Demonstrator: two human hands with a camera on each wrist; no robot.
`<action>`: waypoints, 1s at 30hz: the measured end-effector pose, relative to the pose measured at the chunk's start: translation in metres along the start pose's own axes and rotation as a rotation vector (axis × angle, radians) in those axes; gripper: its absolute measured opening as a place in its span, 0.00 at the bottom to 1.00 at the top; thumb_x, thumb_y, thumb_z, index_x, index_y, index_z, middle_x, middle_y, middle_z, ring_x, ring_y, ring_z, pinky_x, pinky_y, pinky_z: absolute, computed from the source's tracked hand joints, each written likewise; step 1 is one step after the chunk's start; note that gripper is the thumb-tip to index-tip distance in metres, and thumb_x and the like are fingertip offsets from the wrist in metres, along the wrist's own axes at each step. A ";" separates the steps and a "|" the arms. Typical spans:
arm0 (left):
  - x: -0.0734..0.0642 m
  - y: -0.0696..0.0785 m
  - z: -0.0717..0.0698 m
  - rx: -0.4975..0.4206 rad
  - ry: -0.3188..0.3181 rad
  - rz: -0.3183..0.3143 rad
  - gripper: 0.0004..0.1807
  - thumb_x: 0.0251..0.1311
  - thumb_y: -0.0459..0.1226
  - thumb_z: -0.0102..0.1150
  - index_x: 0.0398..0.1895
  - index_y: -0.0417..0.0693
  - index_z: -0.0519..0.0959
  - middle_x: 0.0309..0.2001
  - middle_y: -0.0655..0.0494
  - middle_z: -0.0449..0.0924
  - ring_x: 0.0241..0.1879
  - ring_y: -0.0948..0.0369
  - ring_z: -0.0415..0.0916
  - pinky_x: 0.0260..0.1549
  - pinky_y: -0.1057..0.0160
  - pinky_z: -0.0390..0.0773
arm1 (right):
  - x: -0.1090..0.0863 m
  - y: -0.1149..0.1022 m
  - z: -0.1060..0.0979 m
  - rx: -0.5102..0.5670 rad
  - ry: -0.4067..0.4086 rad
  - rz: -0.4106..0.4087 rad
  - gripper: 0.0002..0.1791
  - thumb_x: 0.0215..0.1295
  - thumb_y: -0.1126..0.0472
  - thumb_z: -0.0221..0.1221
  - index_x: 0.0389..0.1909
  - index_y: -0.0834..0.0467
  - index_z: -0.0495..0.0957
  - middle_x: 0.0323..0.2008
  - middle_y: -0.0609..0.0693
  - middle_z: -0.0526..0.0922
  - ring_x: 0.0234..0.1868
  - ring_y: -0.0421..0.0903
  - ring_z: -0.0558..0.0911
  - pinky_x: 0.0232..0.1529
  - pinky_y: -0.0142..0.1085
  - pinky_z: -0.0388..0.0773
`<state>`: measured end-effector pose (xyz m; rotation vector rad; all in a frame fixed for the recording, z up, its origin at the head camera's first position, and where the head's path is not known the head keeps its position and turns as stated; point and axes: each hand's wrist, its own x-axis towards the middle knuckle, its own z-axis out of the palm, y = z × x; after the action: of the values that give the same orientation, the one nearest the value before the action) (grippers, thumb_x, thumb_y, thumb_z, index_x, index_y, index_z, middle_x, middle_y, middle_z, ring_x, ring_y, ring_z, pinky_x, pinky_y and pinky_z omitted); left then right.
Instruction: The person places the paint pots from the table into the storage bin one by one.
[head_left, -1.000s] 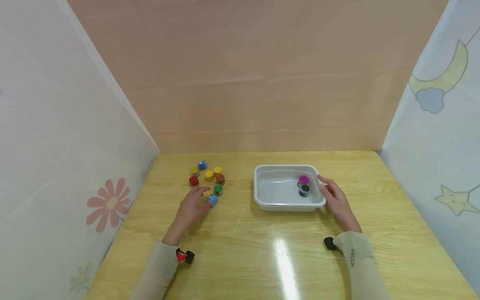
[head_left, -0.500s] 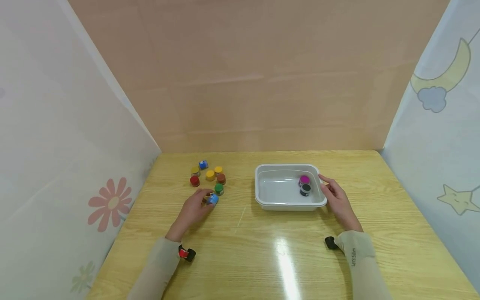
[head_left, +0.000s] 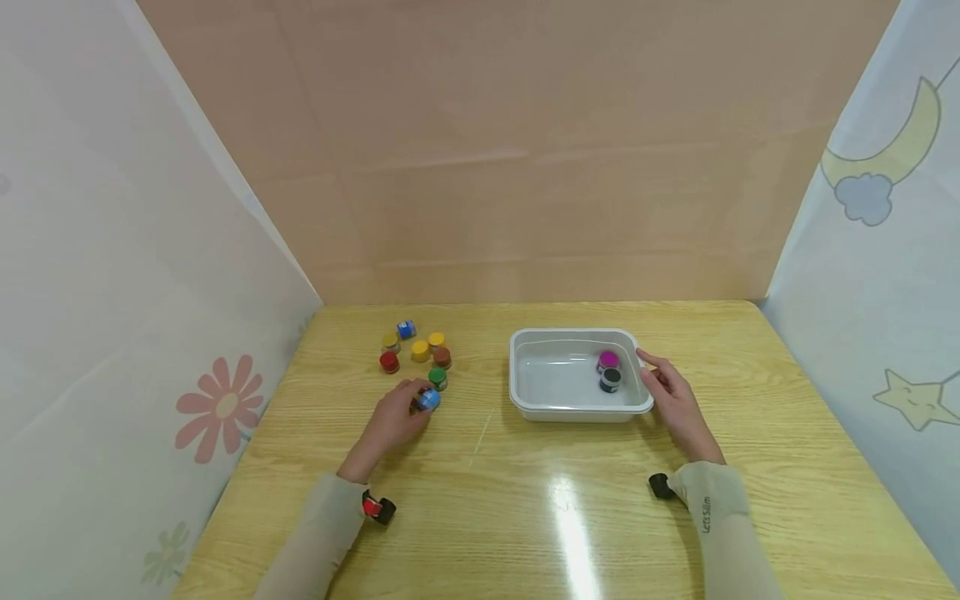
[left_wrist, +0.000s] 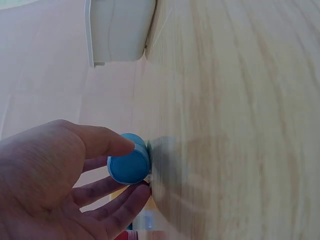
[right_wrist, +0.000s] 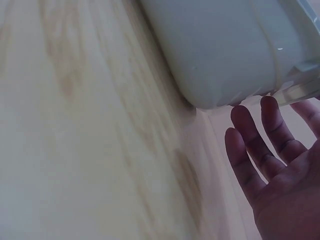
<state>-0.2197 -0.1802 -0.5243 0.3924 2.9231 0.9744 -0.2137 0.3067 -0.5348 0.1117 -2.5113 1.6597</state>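
Observation:
My left hand (head_left: 397, 414) pinches a small paint jar with a light-blue lid (left_wrist: 131, 167) between thumb and fingers. The jar lies on its side, low over the wooden table. Just behind it stands a green-lidded jar (head_left: 438, 378). At the right end of a white plastic tray (head_left: 555, 413), my right hand (head_left: 675, 408) rests its fingers against the rim and outer wall. The right wrist view shows those fingers (right_wrist: 245, 125) nearly straight, fingertips right at the wall. Inside the tray, at its right side, are a magenta-lidded jar (head_left: 608, 361) and a black-lidded jar (head_left: 611, 380).
Behind the left hand sit a red jar (head_left: 389, 362), a brown jar (head_left: 442, 357), several yellow-toned jars (head_left: 420, 351) and a dark-blue jar (head_left: 406, 329) on its side. A brown paper-like wall (head_left: 480, 208) closes off the table's (head_left: 480, 500) far edge, with patterned walls at both sides.
My left hand has moved slightly right and its fingers have closed round the light-blue jar, which has shifted a little. The right hand stays at the tray.

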 end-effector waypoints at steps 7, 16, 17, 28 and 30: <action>-0.001 0.003 0.001 0.010 -0.005 0.005 0.21 0.63 0.32 0.69 0.60 0.48 0.80 0.48 0.50 0.83 0.39 0.57 0.77 0.42 0.55 0.81 | -0.001 0.000 0.000 0.004 0.004 -0.004 0.28 0.83 0.52 0.49 0.77 0.58 0.64 0.40 0.56 0.75 0.38 0.38 0.70 0.37 0.27 0.70; -0.003 0.007 0.003 0.004 0.000 0.035 0.22 0.65 0.34 0.69 0.62 0.47 0.80 0.51 0.49 0.84 0.42 0.59 0.78 0.43 0.56 0.83 | -0.001 -0.001 0.001 -0.002 0.008 -0.004 0.28 0.83 0.50 0.48 0.77 0.57 0.65 0.40 0.54 0.74 0.38 0.38 0.70 0.37 0.27 0.70; -0.004 0.009 0.003 -0.006 0.002 0.040 0.22 0.65 0.34 0.69 0.62 0.47 0.80 0.51 0.50 0.84 0.43 0.59 0.79 0.44 0.55 0.84 | -0.001 0.000 0.001 -0.003 0.011 -0.007 0.28 0.83 0.50 0.48 0.77 0.57 0.66 0.39 0.53 0.74 0.38 0.38 0.70 0.37 0.27 0.70; -0.006 0.032 -0.002 -0.118 0.024 0.098 0.24 0.63 0.33 0.70 0.62 0.44 0.78 0.53 0.51 0.84 0.44 0.60 0.82 0.46 0.57 0.85 | -0.001 0.000 0.001 0.013 0.007 -0.016 0.28 0.83 0.51 0.49 0.77 0.58 0.65 0.39 0.54 0.75 0.37 0.38 0.70 0.37 0.27 0.71; -0.006 0.037 -0.003 -0.140 0.027 0.107 0.24 0.63 0.32 0.71 0.62 0.45 0.78 0.53 0.51 0.84 0.43 0.60 0.82 0.46 0.58 0.85 | -0.001 -0.001 0.001 0.016 0.005 -0.014 0.28 0.83 0.51 0.49 0.77 0.57 0.65 0.39 0.54 0.74 0.37 0.38 0.70 0.36 0.28 0.71</action>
<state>-0.2060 -0.1553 -0.5002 0.5364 2.8604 1.1992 -0.2122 0.3057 -0.5340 0.1254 -2.4885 1.6726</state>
